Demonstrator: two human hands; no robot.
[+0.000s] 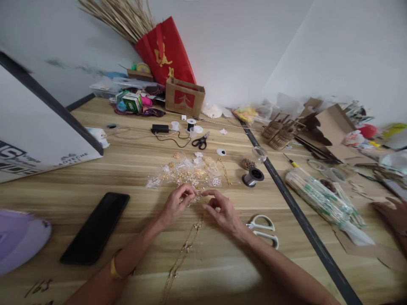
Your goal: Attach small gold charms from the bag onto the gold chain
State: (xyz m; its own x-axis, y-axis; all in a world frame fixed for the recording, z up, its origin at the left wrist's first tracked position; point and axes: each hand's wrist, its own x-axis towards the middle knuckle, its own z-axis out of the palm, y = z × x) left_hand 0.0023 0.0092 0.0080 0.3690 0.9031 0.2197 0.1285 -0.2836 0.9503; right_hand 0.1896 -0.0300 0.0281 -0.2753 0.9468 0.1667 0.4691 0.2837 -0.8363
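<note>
In the head view my left hand (178, 204) is closed in a pinch at the near edge of a spread of small gold and clear jewellery charms (193, 169). What its fingertips hold is too small to make out. Just to the right, my right hand (224, 212) has its thumb and index finger apart, facing the left fingertips. A thin gold chain (186, 245) with small charms along it runs from below the fingers toward the near table edge. White-handled scissors (262, 228) lie beside my right forearm.
A black phone (95, 228) lies left of my left arm. Right of the charms stand a wire spool (253, 177) and a dish of brown beads (248, 164). Black scissors (201, 142) lie behind. Another person's hand (392, 216) rests at the right, near wrapped sticks (321, 199).
</note>
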